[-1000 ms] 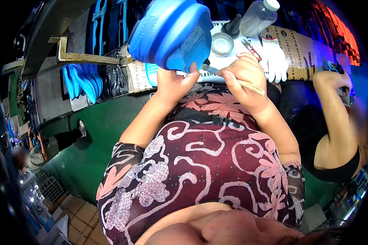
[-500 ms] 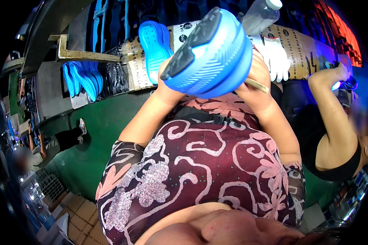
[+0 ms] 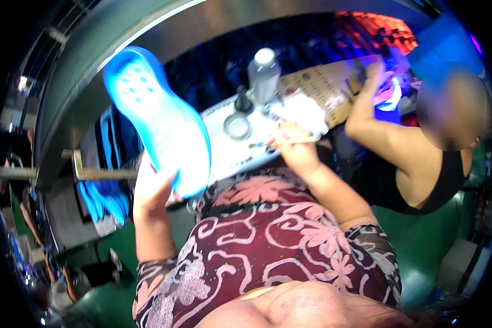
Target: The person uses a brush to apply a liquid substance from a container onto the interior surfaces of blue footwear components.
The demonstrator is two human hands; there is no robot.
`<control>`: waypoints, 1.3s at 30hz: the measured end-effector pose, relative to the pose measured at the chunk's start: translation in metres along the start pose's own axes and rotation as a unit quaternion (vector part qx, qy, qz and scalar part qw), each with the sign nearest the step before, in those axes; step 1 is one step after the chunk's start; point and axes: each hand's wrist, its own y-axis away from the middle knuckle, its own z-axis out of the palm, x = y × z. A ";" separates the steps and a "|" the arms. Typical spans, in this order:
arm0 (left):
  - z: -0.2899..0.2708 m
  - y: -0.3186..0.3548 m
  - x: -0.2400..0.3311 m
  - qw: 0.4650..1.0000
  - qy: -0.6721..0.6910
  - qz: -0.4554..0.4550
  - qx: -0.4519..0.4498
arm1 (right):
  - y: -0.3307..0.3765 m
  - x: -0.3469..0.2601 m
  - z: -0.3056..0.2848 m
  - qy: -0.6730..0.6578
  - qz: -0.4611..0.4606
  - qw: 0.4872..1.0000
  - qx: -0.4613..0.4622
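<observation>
My left hand [image 3: 153, 188] is closed around the lower end of a bright blue foam shoe sole [image 3: 177, 134], which stands tilted up at the left. Small holes show in its far, rounded end. Over the white work surface [image 3: 216, 131], my right hand [image 3: 294, 147] pinches a thin brush [image 3: 306, 139] with a pale wooden handle. The brush's dark tip points left, just beside a small round dish [image 3: 238, 127]. Motion smears both hands a little.
Behind the dish stand a small black container [image 3: 243, 101] and a clear bottle with white cap [image 3: 264, 79]. A white glove [image 3: 307, 112] lies near my right hand. More blue soles [image 3: 104, 199] rest at the left by a metal bracket [image 3: 104, 174]. A co-worker's arm [image 3: 361, 112] is at the right.
My hands have moved apart. The blue sole has swung left and turned, showing its holed face. My right hand has let go of it and come down by the dish with the brush.
</observation>
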 end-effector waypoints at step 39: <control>-0.370 0.241 -0.113 0.699 0.197 -0.176 0.665 | 0.001 -0.001 0.053 -0.093 0.245 0.965 -0.004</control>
